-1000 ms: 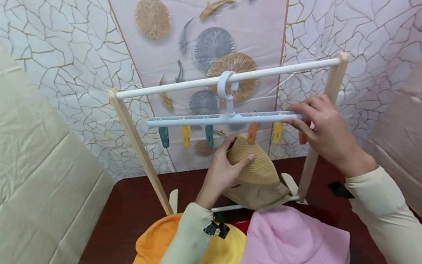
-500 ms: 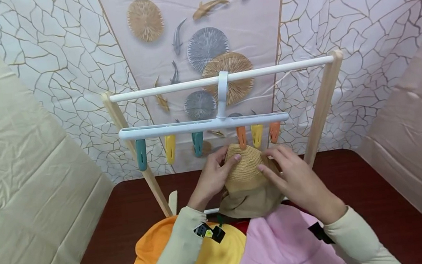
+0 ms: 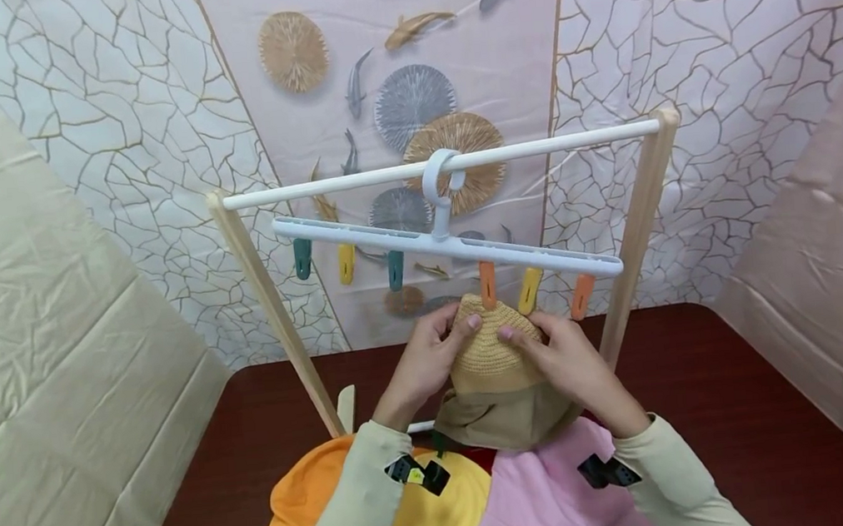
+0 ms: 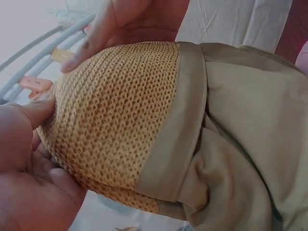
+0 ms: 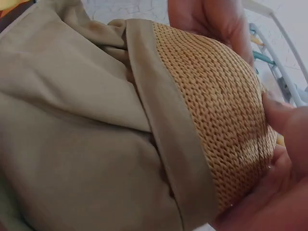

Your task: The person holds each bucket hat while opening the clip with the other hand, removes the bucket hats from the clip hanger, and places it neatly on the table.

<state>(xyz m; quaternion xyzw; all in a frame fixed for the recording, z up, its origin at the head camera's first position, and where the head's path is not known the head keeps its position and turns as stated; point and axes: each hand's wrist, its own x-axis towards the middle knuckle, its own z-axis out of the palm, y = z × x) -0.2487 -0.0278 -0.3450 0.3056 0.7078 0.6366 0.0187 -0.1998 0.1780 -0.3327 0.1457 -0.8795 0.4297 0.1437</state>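
Observation:
A tan knit sun hat [image 3: 494, 365] with a khaki fabric brim hangs crown-up from an orange clip [image 3: 487, 282] on a pale blue clip hanger [image 3: 374, 235]. My left hand [image 3: 421, 363] pinches the left side of the crown, thumb in front. On the crown's right side, my right hand [image 3: 576, 362] pinches the knit, just below a yellow clip [image 3: 530, 291]. Both wrist views show the knit crown [image 4: 115, 110] between the two hands, with the brim [image 5: 72, 120] drooping in folds. The fingers behind the hat are partly hidden.
The hanger hooks over the white rod [image 3: 562, 144] of a wooden-legged rack [image 3: 275, 309]. More clips hang from it, including a green clip [image 3: 303, 258] at its left end. Orange [image 3: 313, 481], yellow [image 3: 443, 507] and pink [image 3: 555, 494] hats lie in front on the dark table [image 3: 712, 405].
My right hand has left the hanger's right end and come down to the hat's crown, where it now pinches the right side. The hanger has swung and tilts down to the right.

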